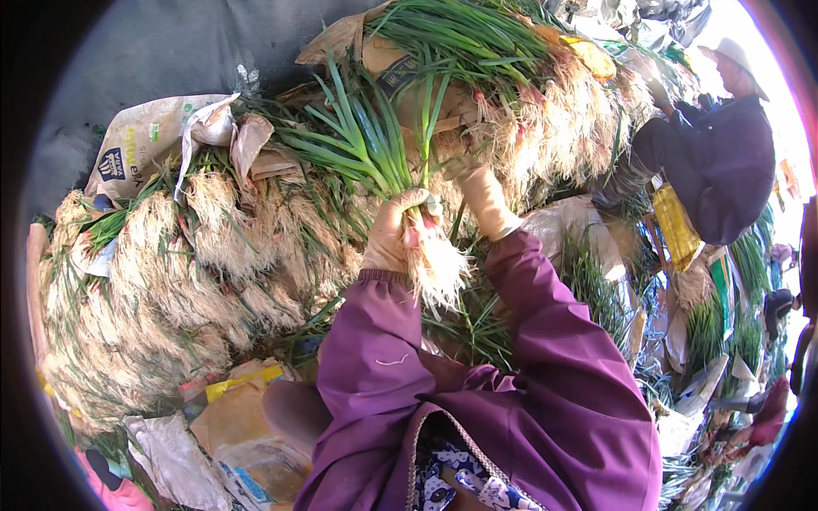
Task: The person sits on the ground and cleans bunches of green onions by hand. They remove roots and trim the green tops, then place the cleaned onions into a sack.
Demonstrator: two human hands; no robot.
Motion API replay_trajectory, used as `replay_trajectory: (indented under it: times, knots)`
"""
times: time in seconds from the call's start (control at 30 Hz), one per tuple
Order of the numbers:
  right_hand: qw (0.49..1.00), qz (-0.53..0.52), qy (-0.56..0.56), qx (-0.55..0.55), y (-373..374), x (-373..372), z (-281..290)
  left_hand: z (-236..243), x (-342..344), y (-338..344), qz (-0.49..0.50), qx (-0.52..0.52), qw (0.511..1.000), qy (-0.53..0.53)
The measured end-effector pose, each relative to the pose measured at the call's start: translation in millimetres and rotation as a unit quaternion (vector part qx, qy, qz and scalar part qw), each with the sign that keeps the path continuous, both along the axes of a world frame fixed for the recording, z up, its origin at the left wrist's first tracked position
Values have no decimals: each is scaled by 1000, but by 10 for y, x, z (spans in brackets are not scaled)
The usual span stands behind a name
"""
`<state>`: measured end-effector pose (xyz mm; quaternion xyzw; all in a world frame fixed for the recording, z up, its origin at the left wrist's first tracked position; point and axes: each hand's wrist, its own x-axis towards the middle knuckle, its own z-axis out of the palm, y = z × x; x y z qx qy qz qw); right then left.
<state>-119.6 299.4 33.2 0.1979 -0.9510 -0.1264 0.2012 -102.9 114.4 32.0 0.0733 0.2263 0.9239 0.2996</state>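
Note:
A bunch of green onions (434,260), with pink stems and pale shaggy roots, is in my gloved left hand (392,226), its long leaves pointing away from me. My gloved right hand (481,192) is raised just right of the bunch, near the leaves; its fingers are smeared by motion, so their grip and anything in them cannot be made out. Heaps of rooted onions (136,289) lie to the left, and another pile (554,119) lies beyond my hands.
A dark tarp (136,51) and printed sacks (128,145) border the piles. Torn packaging (239,426) lies at lower left. A person in a hat and dark jacket (716,170) works close at the right, beside yellow sacking (677,226); parts of other people show along both rims.

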Motion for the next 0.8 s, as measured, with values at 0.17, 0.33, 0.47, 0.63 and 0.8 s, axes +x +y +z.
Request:
replay_trajectory:
  times: [0.17,0.33,0.47,0.63,0.8]
  knots:
    - [382,-13,-438,-814,-240,19,52,-19,1,-129,11,-18,999,35]
    - [364,68,-355,-858,-478,71,83,-13,26,-189,-18,34,999,12]
    - [726,-122,-116,-667,-237,-50,-135,45,67,-167,-5,29,999,34]
    - [838,-162,-426,-300,249,88,-433,13,89,-143,36,-12,998,-44]
    - [873,-74,-265,-402,347,284,-123,-143,30,-92,11,-66,997,-45]
